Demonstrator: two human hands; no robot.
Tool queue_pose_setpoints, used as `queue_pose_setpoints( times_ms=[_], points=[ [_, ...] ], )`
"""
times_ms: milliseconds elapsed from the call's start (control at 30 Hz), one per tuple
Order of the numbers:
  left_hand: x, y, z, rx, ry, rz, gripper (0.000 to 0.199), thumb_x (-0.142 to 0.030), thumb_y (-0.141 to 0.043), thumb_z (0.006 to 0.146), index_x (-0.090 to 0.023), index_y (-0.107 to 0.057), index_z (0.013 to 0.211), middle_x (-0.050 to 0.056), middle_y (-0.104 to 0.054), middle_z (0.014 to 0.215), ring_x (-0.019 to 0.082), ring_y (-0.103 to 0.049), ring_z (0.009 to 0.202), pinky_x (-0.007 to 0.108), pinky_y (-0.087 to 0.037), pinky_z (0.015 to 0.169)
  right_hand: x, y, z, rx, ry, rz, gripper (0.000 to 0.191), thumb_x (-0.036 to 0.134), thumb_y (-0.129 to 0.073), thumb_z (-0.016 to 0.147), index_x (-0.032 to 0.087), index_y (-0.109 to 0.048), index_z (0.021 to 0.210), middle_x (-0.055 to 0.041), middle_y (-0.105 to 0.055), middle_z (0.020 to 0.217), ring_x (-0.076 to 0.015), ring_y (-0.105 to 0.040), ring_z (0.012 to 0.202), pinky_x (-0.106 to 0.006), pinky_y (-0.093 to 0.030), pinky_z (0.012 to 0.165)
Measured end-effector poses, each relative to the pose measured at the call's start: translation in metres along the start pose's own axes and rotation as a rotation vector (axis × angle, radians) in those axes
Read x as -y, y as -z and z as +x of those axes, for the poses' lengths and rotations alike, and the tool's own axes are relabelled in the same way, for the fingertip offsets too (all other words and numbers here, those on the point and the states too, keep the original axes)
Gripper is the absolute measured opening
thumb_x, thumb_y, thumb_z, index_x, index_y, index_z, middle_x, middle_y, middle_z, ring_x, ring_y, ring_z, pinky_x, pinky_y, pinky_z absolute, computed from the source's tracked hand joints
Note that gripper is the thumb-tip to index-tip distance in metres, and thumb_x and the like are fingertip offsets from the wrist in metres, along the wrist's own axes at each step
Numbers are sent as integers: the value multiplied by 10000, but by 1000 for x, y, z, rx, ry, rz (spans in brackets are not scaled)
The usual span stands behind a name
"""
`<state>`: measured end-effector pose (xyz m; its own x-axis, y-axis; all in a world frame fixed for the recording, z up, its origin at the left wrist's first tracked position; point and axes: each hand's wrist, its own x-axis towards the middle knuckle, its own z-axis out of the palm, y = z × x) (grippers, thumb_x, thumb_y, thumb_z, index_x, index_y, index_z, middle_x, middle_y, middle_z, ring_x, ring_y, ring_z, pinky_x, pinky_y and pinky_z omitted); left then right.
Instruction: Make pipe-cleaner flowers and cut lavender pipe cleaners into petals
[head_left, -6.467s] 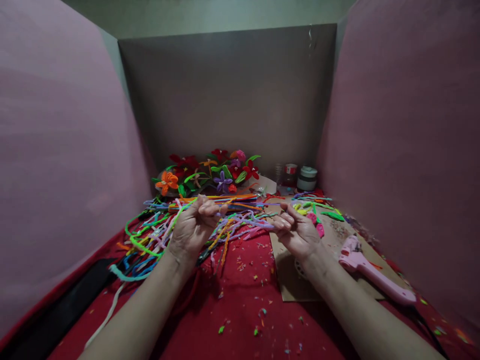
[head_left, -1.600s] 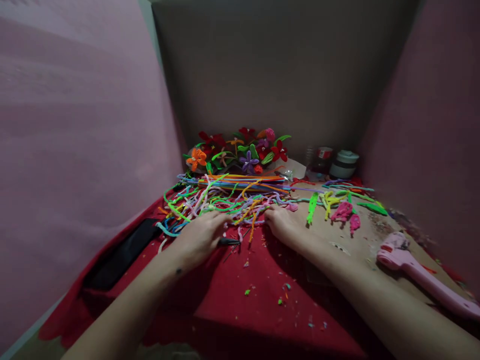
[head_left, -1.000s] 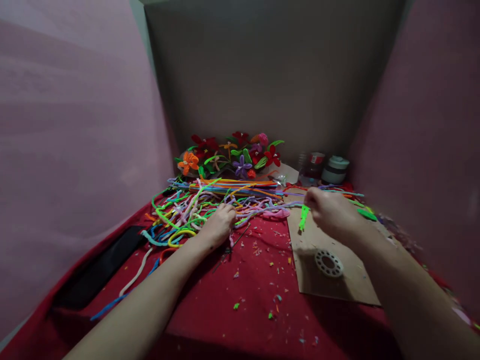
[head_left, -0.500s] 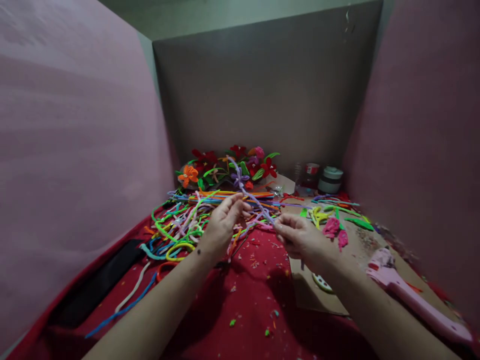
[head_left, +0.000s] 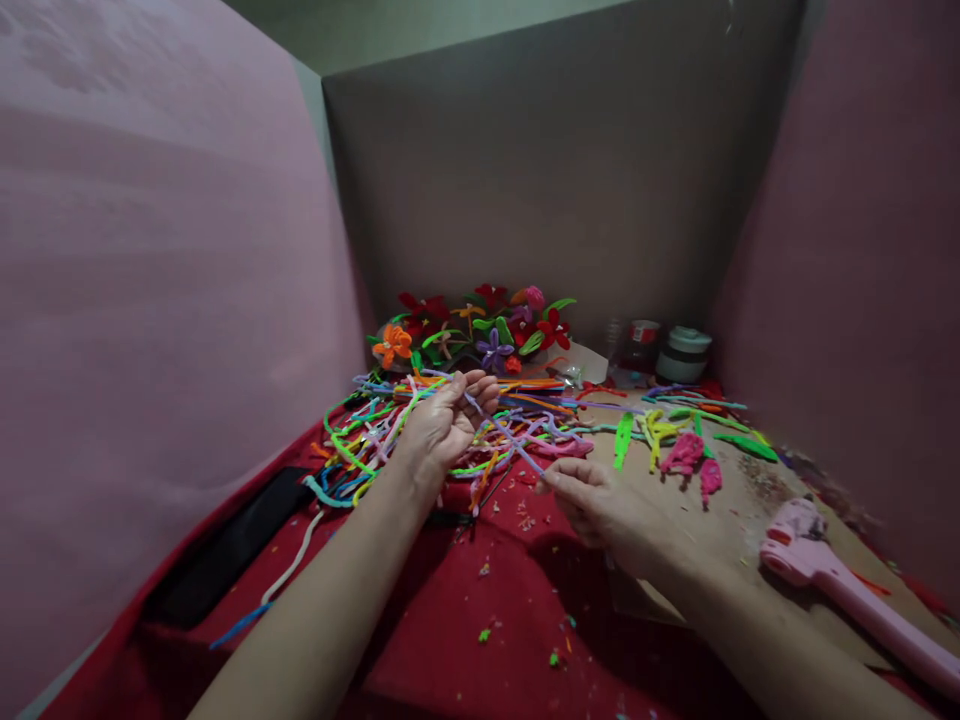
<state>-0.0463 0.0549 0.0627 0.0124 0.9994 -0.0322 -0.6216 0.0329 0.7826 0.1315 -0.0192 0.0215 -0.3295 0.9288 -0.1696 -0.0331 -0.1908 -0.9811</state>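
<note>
A thin lavender pipe cleaner [head_left: 506, 432] stretches between my two hands above the red cloth. My right hand [head_left: 600, 505] is closed, pinching its near end between thumb and fingertips. Farther away, my left hand [head_left: 442, 430] is turned partly palm up, with the strand passing between the thumb and loosely curled fingers. Part of the strand is hidden there, and its far end pokes out beyond the hand. Behind and beside my left hand lies a tangled heap of colourful pipe cleaners [head_left: 375, 440].
Pipe-cleaner flowers [head_left: 493, 350] stand at the back near a lidded jar [head_left: 684, 355]. On the cardboard [head_left: 720, 545] at right are pink petal shapes [head_left: 684, 455], green leaves [head_left: 624, 440] and a pink glue gun [head_left: 847, 580]. A black flat object [head_left: 232, 550] lies left. Partition walls enclose three sides.
My left hand has rolled more palm up, and its fingers have loosened. The strand's far end, raised before, now lies lower behind that hand. The whole view has shifted slightly.
</note>
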Motion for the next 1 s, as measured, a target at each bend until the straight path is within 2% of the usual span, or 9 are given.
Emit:
queue_pose_setpoints(
  times_ms=[67, 167, 300, 433, 500, 567, 667, 833, 1000],
  points=[
    [-1, 4, 1, 29, 25, -48, 225, -156, -395, 876, -74, -587, 793, 48, -630, 619, 96, -613, 540, 227, -514, 547, -3, -2, -1, 22, -10, 12, 261, 429, -537, 733, 177, -491, 684, 114, -231, 392, -30, -146, 319, -174, -104, 312],
    [-1, 9, 3, 85, 49, -75, 227, -150, -407, 869, -67, -582, 748, -11, -521, 476, 41, -462, 344, 161, -385, 360, -5, -7, -5, 61, -49, 85, 253, 410, -558, 727, 178, -480, 662, 112, -239, 395, -24, -146, 311, -167, -114, 306],
    [1, 14, 2, 126, 35, -105, 234, -118, -399, 863, -72, -576, 717, -45, -444, 433, 20, -373, 298, 147, -314, 324, -6, -8, -10, 163, -141, 231, 215, 366, -559, 746, 176, -486, 678, 112, -247, 391, -22, -118, 308, -158, -111, 298],
    [2, 13, -3, 175, 2, -75, 255, -162, -386, 873, -68, -608, 787, 49, -614, 590, 98, -589, 503, 224, -497, 529, -10, 0, -13, 313, -189, 326, 172, 329, -546, 778, 164, -515, 739, 118, -268, 364, -16, -124, 286, -141, -161, 298],
    [5, 10, -8, 236, 31, -60, 275, -183, -372, 880, -74, -619, 826, 98, -674, 751, 155, -648, 691, 295, -522, 684, -11, 4, -13, 421, -140, 361, 191, 337, -509, 803, 152, -536, 842, 74, -431, 388, -43, -319, 274, -169, -309, 345],
    [11, 6, -14, 302, 83, -54, 263, -189, -382, 875, -83, -623, 862, 116, -682, 876, 188, -647, 819, 331, -507, 768, -9, 4, -12, 517, -77, 396, 265, 349, -469, 820, 138, -530, 968, -37, -624, 561, -142, -582, 449, -275, -455, 509],
    [24, -2, -26, 402, 134, -44, 238, -209, -418, 862, -96, -620, 916, 126, -664, 981, 220, -615, 937, 361, -486, 821, -7, -3, -7, 510, -8, 477, 284, 332, -470, 820, 139, -526, 1020, -104, -683, 767, -210, -664, 671, -354, -468, 685],
    [44, -12, -43, 515, 270, 10, 232, -233, -461, 835, -133, -613, 979, 119, -658, 998, 227, -633, 863, 338, -524, 683, -8, -9, 4, 331, 101, 553, 211, 288, -510, 802, 117, -590, 895, -48, -658, 640, -102, -563, 423, -232, -438, 489],
    [51, -10, -37, 418, 180, 92, 148, -206, -587, 756, -104, -641, 848, 92, -671, 833, 172, -631, 763, 277, -507, 691, -8, -2, 1, 235, 52, 582, 164, 183, -494, 773, 110, -605, 870, 3, -599, 497, 2, -214, 254, -146, -176, 301]
  ],
)
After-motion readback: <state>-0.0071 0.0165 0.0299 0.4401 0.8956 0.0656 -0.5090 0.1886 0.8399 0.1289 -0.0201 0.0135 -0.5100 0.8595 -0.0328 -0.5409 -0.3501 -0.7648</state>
